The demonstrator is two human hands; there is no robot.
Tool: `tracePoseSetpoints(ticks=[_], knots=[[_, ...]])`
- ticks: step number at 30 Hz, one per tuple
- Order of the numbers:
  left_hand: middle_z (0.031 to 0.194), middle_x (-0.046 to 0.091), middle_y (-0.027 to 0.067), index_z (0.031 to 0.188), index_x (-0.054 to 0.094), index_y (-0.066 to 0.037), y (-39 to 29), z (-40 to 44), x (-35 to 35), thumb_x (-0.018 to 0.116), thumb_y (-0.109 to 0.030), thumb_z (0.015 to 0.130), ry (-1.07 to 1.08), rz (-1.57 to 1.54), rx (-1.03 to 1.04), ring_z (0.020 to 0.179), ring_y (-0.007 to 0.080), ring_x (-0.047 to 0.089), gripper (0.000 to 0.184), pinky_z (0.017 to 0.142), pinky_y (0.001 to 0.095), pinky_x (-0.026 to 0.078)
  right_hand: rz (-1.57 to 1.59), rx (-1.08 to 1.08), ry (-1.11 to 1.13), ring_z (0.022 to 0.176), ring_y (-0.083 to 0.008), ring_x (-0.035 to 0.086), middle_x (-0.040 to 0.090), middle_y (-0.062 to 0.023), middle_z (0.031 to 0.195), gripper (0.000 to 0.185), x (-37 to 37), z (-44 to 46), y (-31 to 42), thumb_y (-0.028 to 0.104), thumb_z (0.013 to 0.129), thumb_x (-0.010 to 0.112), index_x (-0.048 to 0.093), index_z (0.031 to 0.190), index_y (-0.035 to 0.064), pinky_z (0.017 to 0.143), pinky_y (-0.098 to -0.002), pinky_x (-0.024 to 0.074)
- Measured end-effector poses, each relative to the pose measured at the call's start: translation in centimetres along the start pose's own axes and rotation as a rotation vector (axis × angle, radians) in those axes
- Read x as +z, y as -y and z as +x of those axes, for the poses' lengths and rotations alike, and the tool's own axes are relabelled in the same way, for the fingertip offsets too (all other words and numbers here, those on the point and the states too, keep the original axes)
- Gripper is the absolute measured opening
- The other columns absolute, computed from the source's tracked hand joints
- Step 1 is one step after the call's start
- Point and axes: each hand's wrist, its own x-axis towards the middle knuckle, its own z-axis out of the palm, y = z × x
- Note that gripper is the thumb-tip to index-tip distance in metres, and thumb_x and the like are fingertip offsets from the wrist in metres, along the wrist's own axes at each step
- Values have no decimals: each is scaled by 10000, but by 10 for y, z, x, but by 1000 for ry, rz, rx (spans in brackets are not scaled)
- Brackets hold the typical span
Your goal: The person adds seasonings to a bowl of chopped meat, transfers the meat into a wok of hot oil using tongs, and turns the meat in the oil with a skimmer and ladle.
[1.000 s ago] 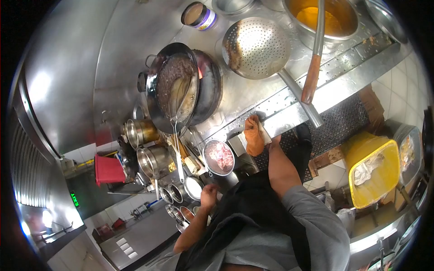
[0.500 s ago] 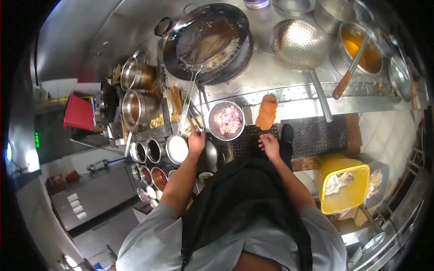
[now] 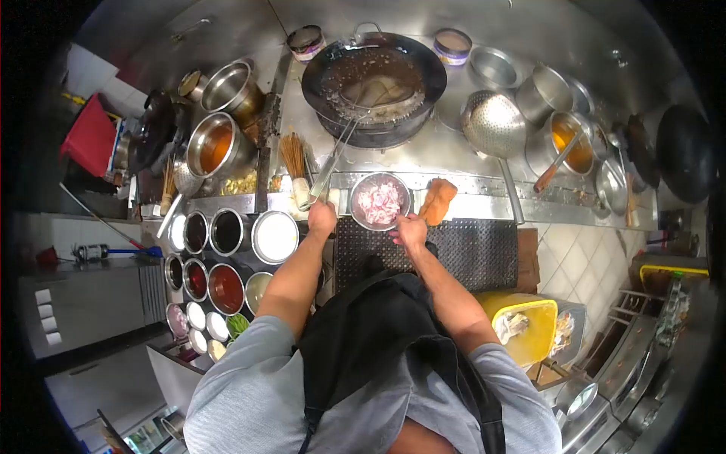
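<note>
Centrally, the right hand (image 3: 411, 230) pinches the meat bowl (image 3: 406, 198). The skimmer handle (image 3: 321, 180) slants lower-left beside the left hand (image 3: 323, 217), grip unclear.

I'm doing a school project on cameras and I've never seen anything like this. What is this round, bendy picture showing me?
There is no robot here, just a person working bare-handed. The camera sits on the person's head and looks forward and down, so you see roughly what they see. On the metal counter are a big black wok and a ladle full of holes. A wire strainer dips into the wok, and the left hand is at the end of its handle, seemingly gripping it. The right hand seems to touch the edge of a metal bowl of pink pieces, perhaps raw meat. Beside the bowl lies an orange cloth.
</note>
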Motion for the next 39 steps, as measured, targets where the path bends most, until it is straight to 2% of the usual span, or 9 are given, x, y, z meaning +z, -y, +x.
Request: tracePoseSetpoints(ticks=[5,13,17,20,25,27,30,36,39], knots=[[985,645,329,1313,364,53,-3,-36,-39,547,-178,919,-87,-80,99,924,505,628,491,814,553,500,5,67,120,602,-243,695,684,-153,845,380,-4,4,4,242,894,657,544,1127,-35,435,-332,561],[1250,574,311,1389,420,54,-13,-162,-103,594,-178,911,-9,-236,41,1150,462,562,560,966,444,460,109,-160,223,583,-184,660,679,-127,829,152,-25,12,12,83,890,575,620,995,-17,469,-294,559],[1251,603,265,1342,488,71,-27,-259,-104,662,-250,939,-1,-327,-91,1165,330,595,544,1001,371,443,-39,-228,232,614,-132,637,651,-69,786,102,-80,-10,33,116,928,564,605,890,31,527,-269,563],[1241,613,193,1369,454,60,-82,-325,-116,656,-119,925,-13,-474,-124,1156,262,594,520,992,351,448,-67,-337,192,562,-126,626,616,-54,659,195,-122,-9,49,116,902,601,542,734,37,491,-277,535],[1201,625,133,1439,368,-19,-162,-321,-120,694,-57,876,39,-847,-60,1092,217,598,651,941,339,465,-136,-454,145,541,-125,613,589,-48,608,233,-171,-19,90,105,881,612,511,682,37,489,-291,513],[1155,646,175,1424,402,-39,-206,-291,-128,731,-164,874,68,-337,40,1073,270,632,653,907,358,487,-92,-490,176,535,-129,606,589,-47,606,231,-183,-9,94,89,870,604,504,667,40,484,-296,496],[1137,657,226,1371,472,-46,-220,-255,-119,741,-349,867,27,-111,129,1008,364,658,647,871,412,512,-116,-532,149,519,-112,581,563,-36,578,229,-198,-8,106,90,865,604,494,670,40,479,-301,475],[892,652,124,1234,596,-109,-267,-216,-169,739,-294,825,-44,389,512,851,337,664,472,706,442,540,-159,-621,77,510,-121,561,558,-51,547,224,-232,11,113,116,835,621,501,662,39,506,-330,473],[939,653,129,1237,597,-129,-301,-196,-176,728,-303,830,3,474,614,872,330,660,462,704,438,536,-218,-653,68,552,-113,598,559,-20,632,216,-242,15,118,66,868,591,483,682,46,510,-282,530]])
